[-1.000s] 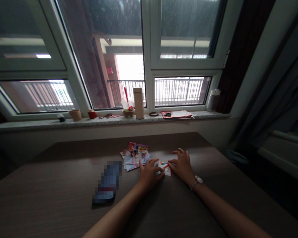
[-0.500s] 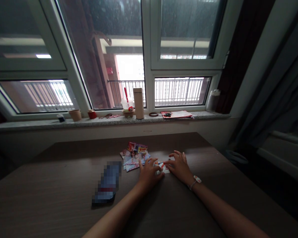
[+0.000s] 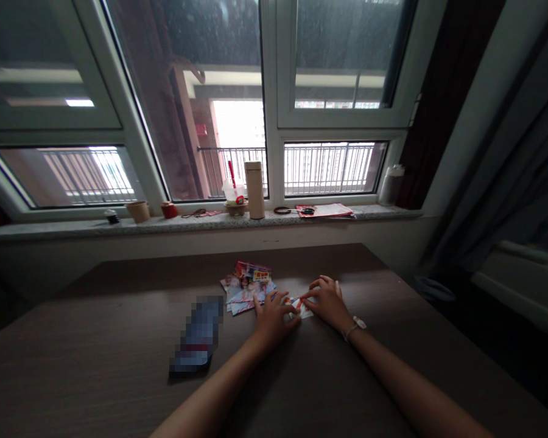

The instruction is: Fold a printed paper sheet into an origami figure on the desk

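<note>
Both my hands rest on a dark wooden table (image 3: 119, 377), working a small piece of coloured paper (image 3: 301, 308) that lies flat between them. My left hand (image 3: 271, 317) presses on its left part with bent fingers. My right hand (image 3: 327, 300), with a pale band at the wrist, pinches its right edge with the fingertips. Most of the paper is hidden under the fingers. A loose pile of colourful printed sheets (image 3: 246, 286) lies just beyond my left hand.
A dark, blurred flat object (image 3: 198, 334) lies on the table to the left. The stone window sill (image 3: 50, 228) carries a tall beige flask (image 3: 256, 190), a plastic cup with a red straw (image 3: 234, 191), small pots (image 3: 138, 211), scissors (image 3: 301, 210) and red papers (image 3: 326, 210).
My right hand has slid a little left and away from me, closing in on the paper. The left hand has barely shifted.
</note>
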`<move>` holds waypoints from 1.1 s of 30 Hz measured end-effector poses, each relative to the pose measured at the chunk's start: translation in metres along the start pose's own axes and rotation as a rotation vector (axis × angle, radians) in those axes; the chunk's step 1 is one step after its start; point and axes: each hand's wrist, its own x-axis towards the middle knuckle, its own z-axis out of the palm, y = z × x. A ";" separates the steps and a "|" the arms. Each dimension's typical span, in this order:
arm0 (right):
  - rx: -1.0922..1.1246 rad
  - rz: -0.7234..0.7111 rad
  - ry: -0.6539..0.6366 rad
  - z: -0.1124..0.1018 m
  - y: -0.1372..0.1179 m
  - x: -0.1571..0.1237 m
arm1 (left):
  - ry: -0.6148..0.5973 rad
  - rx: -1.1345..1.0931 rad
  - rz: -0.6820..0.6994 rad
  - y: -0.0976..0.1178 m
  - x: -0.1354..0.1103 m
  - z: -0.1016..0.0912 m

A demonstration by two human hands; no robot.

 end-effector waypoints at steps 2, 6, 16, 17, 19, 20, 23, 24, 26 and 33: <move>0.012 0.007 -0.020 -0.002 0.000 0.000 | 0.005 0.006 -0.010 0.000 0.000 0.000; 0.033 0.012 -0.067 -0.007 0.001 0.000 | 0.009 0.013 -0.026 0.000 0.000 0.000; 0.040 0.012 -0.199 -0.017 0.003 -0.002 | -0.006 0.012 -0.048 -0.001 0.000 -0.002; 0.040 0.009 -0.202 -0.017 0.003 -0.002 | -0.001 0.010 -0.050 -0.001 0.000 -0.002; 0.042 0.008 -0.203 -0.018 0.004 -0.003 | 0.001 0.007 -0.046 -0.002 0.000 0.000; 0.042 0.008 -0.206 -0.018 0.004 -0.004 | 0.001 0.007 -0.043 -0.002 0.000 0.000; 0.041 0.006 -0.228 -0.018 0.006 -0.005 | -0.003 0.011 -0.041 -0.002 0.000 0.000; 0.041 0.003 -0.237 -0.018 0.006 -0.005 | -0.006 0.012 -0.044 -0.001 0.000 0.000; 0.043 0.003 -0.247 -0.018 0.007 -0.006 | -0.011 0.012 -0.051 0.000 0.000 -0.002; 0.055 0.003 -0.240 -0.018 0.008 -0.009 | -0.001 0.014 -0.047 0.000 -0.001 -0.001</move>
